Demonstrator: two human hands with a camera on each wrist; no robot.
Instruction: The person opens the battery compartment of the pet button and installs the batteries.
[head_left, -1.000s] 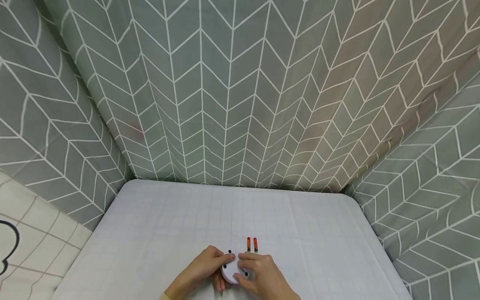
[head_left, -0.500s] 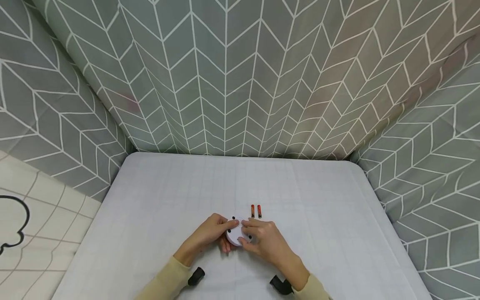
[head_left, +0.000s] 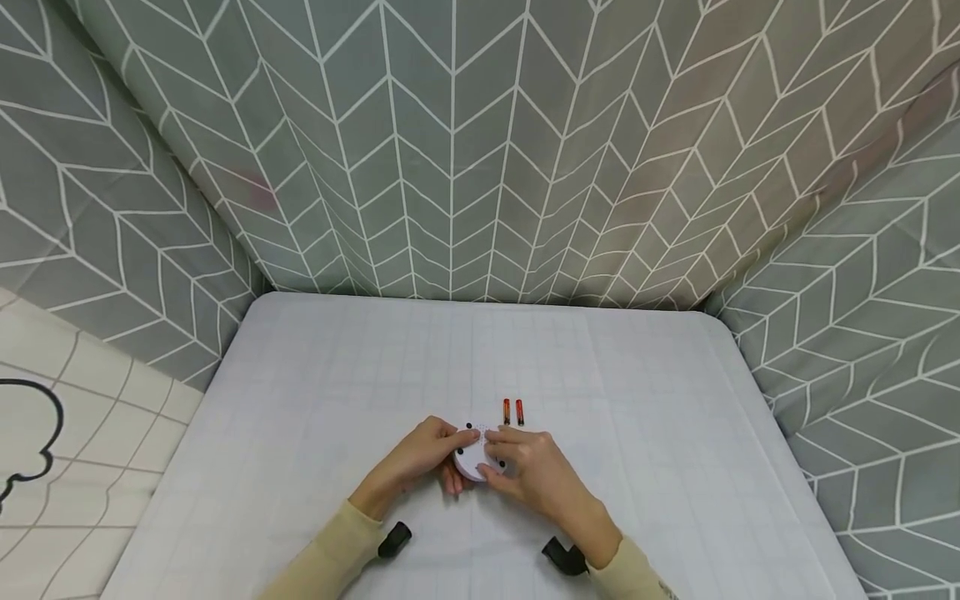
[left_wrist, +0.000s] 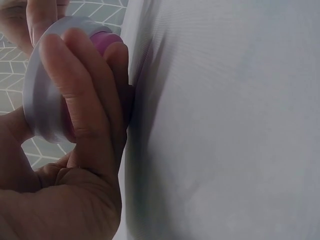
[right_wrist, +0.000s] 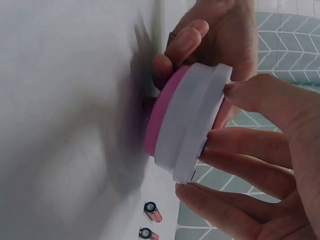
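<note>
A round white push button with a pink dome [right_wrist: 165,112] is held off the table, dome downward and flat base [head_left: 471,462] up. Small black feet and a patch of tiny holes show on the base. My left hand [head_left: 420,454] grips its left side, thumb over the base and fingers [left_wrist: 87,95] curled beneath the dome. From the right, my right hand [head_left: 543,475] holds the base between thumb and fingertips [right_wrist: 187,192], which sit at its edge and face. Two red-and-black batteries [head_left: 513,412] lie side by side just beyond the right hand.
A white cloth covers the table [head_left: 360,358]. Grey curtains [head_left: 480,167] with white chevron lines stand at the back and both sides. Black wrist-worn pieces show at the left sleeve [head_left: 322,554] and the right sleeve [head_left: 630,571]. Pale checked fabric [head_left: 90,442] lies at the left.
The head view has tipped downward, so the hands and button appear higher and both sleeves show. Both hands keep nearly the same hold on the button; the batteries stay put.
</note>
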